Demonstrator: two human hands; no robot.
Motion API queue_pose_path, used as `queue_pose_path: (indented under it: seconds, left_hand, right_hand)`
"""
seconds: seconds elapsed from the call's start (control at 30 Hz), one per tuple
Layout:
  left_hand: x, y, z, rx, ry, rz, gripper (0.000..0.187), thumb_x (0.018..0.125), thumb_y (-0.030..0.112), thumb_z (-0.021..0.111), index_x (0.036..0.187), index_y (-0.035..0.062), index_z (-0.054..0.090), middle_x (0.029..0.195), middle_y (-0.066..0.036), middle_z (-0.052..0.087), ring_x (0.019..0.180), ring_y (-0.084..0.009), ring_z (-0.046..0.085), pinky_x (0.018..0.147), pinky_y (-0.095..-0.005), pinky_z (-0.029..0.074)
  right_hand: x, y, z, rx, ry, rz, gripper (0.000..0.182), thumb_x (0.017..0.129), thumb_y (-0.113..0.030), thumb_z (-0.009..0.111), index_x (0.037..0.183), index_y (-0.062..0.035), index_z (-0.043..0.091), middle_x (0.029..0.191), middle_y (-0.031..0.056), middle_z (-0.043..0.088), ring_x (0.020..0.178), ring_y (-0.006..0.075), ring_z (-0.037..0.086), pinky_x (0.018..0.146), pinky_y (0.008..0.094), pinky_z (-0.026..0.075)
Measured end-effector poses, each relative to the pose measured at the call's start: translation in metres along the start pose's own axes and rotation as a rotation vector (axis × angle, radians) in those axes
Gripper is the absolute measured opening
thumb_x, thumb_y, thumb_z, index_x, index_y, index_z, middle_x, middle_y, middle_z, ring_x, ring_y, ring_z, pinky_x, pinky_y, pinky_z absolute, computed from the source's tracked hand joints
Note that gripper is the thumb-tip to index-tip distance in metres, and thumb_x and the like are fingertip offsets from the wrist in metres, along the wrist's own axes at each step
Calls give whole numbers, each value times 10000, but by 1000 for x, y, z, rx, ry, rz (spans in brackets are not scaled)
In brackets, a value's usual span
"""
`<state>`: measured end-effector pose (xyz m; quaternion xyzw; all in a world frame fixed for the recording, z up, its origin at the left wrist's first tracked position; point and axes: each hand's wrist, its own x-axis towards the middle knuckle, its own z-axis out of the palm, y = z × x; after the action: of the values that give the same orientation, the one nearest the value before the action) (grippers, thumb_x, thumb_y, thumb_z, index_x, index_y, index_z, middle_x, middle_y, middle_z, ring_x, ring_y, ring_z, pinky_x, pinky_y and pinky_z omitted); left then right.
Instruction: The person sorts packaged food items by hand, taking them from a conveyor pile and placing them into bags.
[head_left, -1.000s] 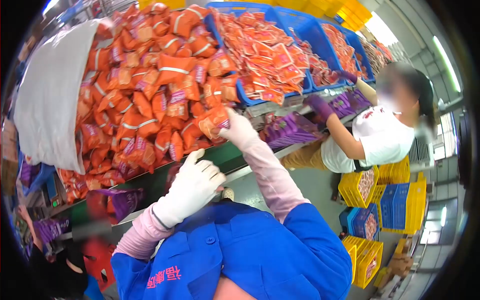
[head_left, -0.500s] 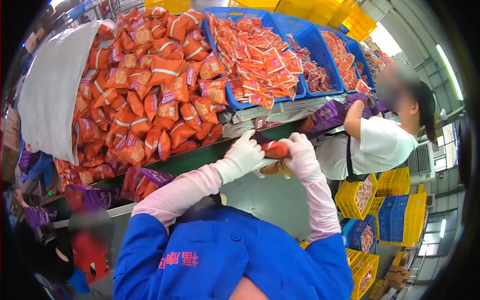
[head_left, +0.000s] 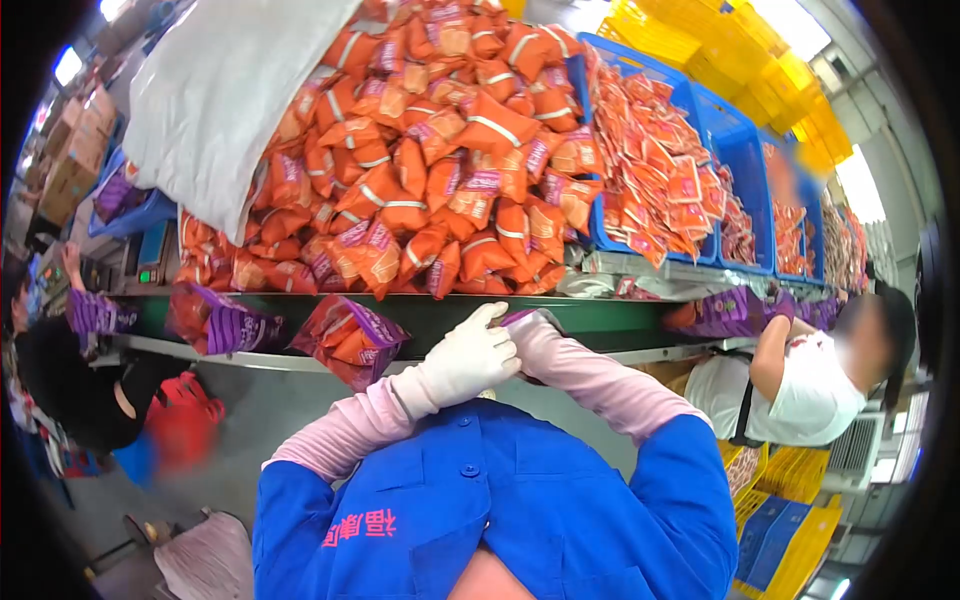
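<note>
Over the green conveyor's near edge, my white-gloved left hand (head_left: 468,352) is curled beside my right; what its fingers grip, if anything, is hidden. My right hand (head_left: 535,338) is closed at a purple bag (head_left: 518,317), of which only a dark purple edge shows. Left of my hands, a purple bag with orange packs inside (head_left: 350,338) lies on the green conveyor (head_left: 455,312). Farther left is another purple bag (head_left: 222,320). Beyond the conveyor rises a large heap of orange packs (head_left: 430,170).
Blue crates (head_left: 735,170) of small orange-red sachets (head_left: 660,170) stand at the back right. A co-worker in white (head_left: 800,385) is at the right, another in black (head_left: 75,375) at the left. A white sheet (head_left: 220,100) partly covers the heap; a red stool-like object (head_left: 185,420) stands lower left.
The view has swung right and shifted, moving the heap and crates rightward. My hands have come closer together and nearer my body. The red-orange piece between them no longer shows.
</note>
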<state>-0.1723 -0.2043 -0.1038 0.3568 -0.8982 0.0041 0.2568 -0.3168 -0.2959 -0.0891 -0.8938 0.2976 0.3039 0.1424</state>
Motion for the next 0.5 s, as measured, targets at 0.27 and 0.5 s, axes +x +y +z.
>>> queue_pose_path:
  seconds: [0.27,0.5]
  left_hand:
    - [-60,-17,-16,-40,-35,-13,62,799,155,632,755,146,589,724,-4,530,796,-194,614,1148,-531,417]
    - [-109,-33,-80,51,-138,-225,64,739,160,639,722,150,578,734,-2,511,858,-183,601,1137,-561,418]
  right_hand:
    - [97,-27,15,127,-52,-256,231,924,-283,640,1055,-143,771,1020,137,775,964,314,748,809,454,580]
    - [48,-63,-113,306,56,-579,257,890,-201,627,1057,-60,763,959,172,743,883,344,725,796,436,583]
